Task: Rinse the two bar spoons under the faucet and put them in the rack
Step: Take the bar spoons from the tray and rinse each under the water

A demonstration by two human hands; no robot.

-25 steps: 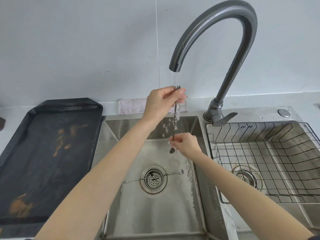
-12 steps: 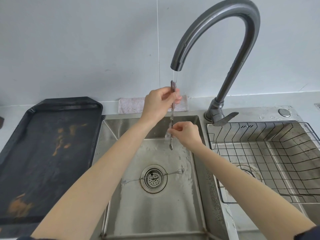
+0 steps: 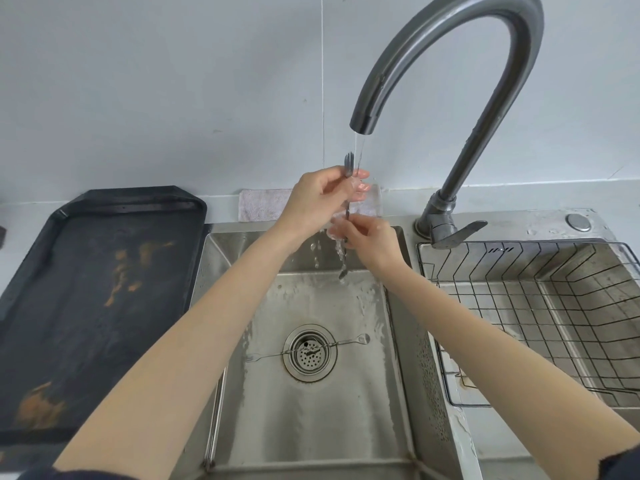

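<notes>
I hold one thin metal bar spoon (image 3: 345, 216) upright under the water running from the grey faucet (image 3: 450, 64). My left hand (image 3: 322, 199) pinches it near the forked top end. My right hand (image 3: 367, 242) grips its shaft lower down, and the bowl end hangs below that hand. The second bar spoon (image 3: 311, 348) lies flat across the drain strainer on the floor of the left sink basin (image 3: 311, 427). The wire rack (image 3: 540, 306) sits in the right basin with nothing in it.
A dark stained tray (image 3: 93, 289) lies on the counter left of the sink. A small pale cloth (image 3: 263, 204) rests against the wall behind the basin. The faucet lever (image 3: 457, 233) points right, over the rack's rim.
Both hands have slid up the held spoon, my right hand rising along the shaft. The fork end now stands clear above my left fingers. The spoon on the drain has not moved.
</notes>
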